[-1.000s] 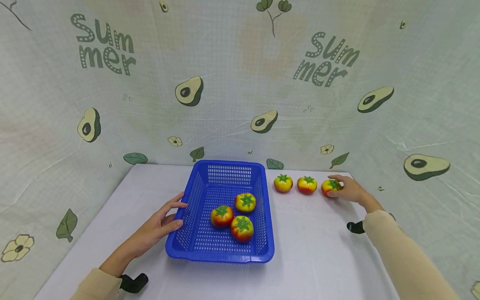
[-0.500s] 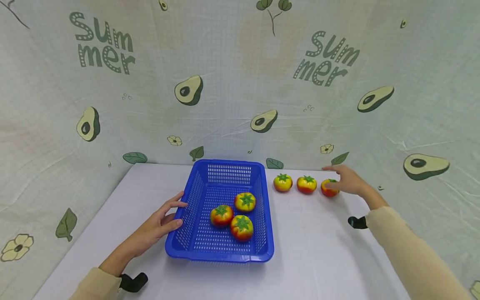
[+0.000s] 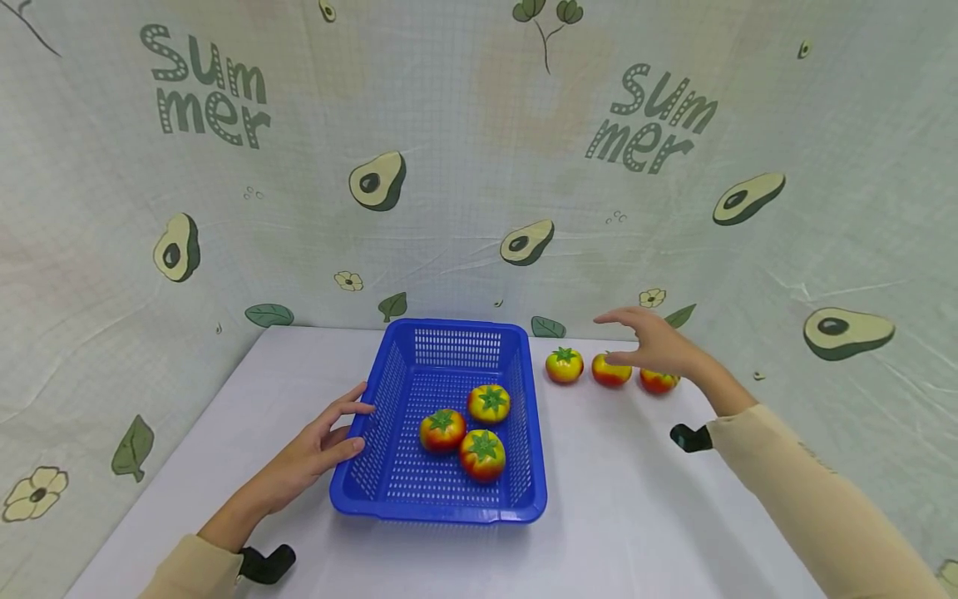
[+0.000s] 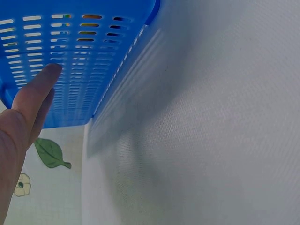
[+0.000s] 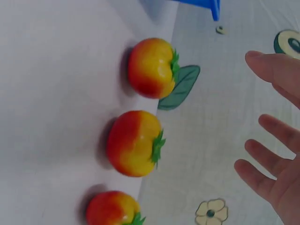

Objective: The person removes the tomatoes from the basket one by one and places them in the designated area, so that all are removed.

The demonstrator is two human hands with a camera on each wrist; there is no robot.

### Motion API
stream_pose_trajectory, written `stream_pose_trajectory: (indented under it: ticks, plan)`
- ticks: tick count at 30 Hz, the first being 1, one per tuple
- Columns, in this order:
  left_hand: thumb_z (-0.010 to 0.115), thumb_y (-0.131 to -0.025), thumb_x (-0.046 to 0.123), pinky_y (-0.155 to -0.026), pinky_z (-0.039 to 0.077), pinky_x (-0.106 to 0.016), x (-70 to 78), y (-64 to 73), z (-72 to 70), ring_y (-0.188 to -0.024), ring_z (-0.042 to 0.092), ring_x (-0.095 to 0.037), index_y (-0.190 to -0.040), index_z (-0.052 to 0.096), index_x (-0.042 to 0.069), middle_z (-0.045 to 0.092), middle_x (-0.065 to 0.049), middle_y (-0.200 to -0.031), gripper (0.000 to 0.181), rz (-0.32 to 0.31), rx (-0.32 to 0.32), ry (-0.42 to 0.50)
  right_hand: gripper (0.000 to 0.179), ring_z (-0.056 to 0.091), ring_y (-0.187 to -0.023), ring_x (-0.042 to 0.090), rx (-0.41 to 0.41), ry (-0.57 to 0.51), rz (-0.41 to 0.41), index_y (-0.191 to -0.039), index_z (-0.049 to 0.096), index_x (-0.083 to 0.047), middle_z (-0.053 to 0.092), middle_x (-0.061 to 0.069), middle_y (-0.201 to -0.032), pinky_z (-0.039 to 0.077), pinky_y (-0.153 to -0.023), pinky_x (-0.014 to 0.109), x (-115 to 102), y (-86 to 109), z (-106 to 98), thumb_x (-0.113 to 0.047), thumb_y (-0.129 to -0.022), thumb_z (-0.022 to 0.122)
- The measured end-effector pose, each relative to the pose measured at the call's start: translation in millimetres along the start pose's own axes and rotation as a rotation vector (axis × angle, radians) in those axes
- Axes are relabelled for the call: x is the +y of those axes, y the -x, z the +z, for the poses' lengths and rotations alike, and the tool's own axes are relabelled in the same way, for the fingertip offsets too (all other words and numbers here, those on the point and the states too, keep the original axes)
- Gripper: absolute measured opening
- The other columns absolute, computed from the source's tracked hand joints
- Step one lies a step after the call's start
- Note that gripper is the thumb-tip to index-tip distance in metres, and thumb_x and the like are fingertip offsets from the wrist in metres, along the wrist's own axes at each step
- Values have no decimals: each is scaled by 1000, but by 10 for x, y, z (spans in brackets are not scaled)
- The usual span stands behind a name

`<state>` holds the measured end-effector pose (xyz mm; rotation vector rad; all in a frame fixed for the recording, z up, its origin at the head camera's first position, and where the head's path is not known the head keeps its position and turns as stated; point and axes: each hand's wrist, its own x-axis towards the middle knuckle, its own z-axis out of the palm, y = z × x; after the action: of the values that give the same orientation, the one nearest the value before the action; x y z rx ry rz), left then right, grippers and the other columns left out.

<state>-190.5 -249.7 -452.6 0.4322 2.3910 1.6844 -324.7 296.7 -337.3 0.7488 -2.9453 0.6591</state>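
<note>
A blue perforated plastic basket (image 3: 358, 509) holds three red-and-yellow tomatoes, one of them a front tomato (image 3: 482, 456). My left hand (image 3: 310, 453) rests on the basket's left side, its fingers fairly straight against the rim and wall. Three more tomatoes line up right of the basket: a left tomato (image 3: 565, 366), a middle tomato (image 3: 609, 374) and a right tomato (image 3: 659, 383). My right hand (image 3: 659, 341) hovers over the middle and right ones, partly covering both. Its fingers (image 5: 267, 159) are spread and hold nothing in the right wrist view.
A white cloth covers the table (image 3: 599, 516). Behind and at both sides hangs a printed curtain (image 3: 464, 183) with avocados and leaves. Black camera mounts (image 3: 268, 566) sit at both wrists.
My right hand has left the right-hand tomato, risen and moved leftward over the middle one. That tomato stays on the table. The left hand and basket have kept their places.
</note>
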Motion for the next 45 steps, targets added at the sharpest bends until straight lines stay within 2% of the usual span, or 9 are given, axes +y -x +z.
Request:
stream_pose_trajectory:
  ticks: [13, 21, 26, 34, 40, 45]
  plan:
    - [63, -108, 25, -112, 48, -62, -4, 5, 4, -151, 32, -60, -153, 48, 18, 4, -4, -180, 47, 3, 2, -2, 64, 50, -142, 40, -55, -21, -189, -147, 62, -14, 55, 16, -152, 46, -114, 65, -683, -98, 220, -19, -89, 88]
    - [62, -109, 24, -113, 49, -58, -13, 2, -2, -151, 32, -60, -154, 47, 17, 5, -5, -180, 47, 13, 1, 1, 62, 53, -139, 37, -141, -23, -323, -146, 63, -15, 56, 14, -151, 54, -108, 57, -1163, -88, 374, -15, -89, 87]
    - [61, -109, 23, -113, 49, -56, -15, 1, -6, -152, 31, -60, -154, 47, 16, 4, -6, -180, 47, 20, -4, 9, 63, 54, -139, 33, -212, 20, -388, -148, 61, -16, 55, 12, -152, 56, -107, 51, -1417, -130, 436, -19, -91, 86]
    - [61, -110, 22, -112, 51, -53, -27, -8, -11, -151, 34, -59, -154, 46, 15, 3, -5, -180, 48, 19, -13, 19, 58, 51, -141, 30, -329, 69, -456, -149, 61, -17, 55, 9, -152, 51, -113, 48, -1756, -293, 561, -22, -95, 82]
    - [61, -109, 23, -113, 47, -61, -39, -15, -13, -151, 33, -59, -154, 46, 16, 3, -4, -180, 48, 15, -20, 28, 61, 53, -138, 26, -422, 96, -449, -150, 59, -20, 54, 8, -151, 51, -113, 45, -1943, -407, 739, -22, -94, 83]
    - [61, -109, 23, -113, 47, -60, -33, -8, -11, -152, 32, -59, -154, 47, 16, 3, -5, -180, 47, 15, -15, 30, 64, 54, -137, 26, -497, 104, -421, -151, 58, -21, 54, 9, -152, 51, -113, 44, -2042, -504, 894, -20, -93, 85]
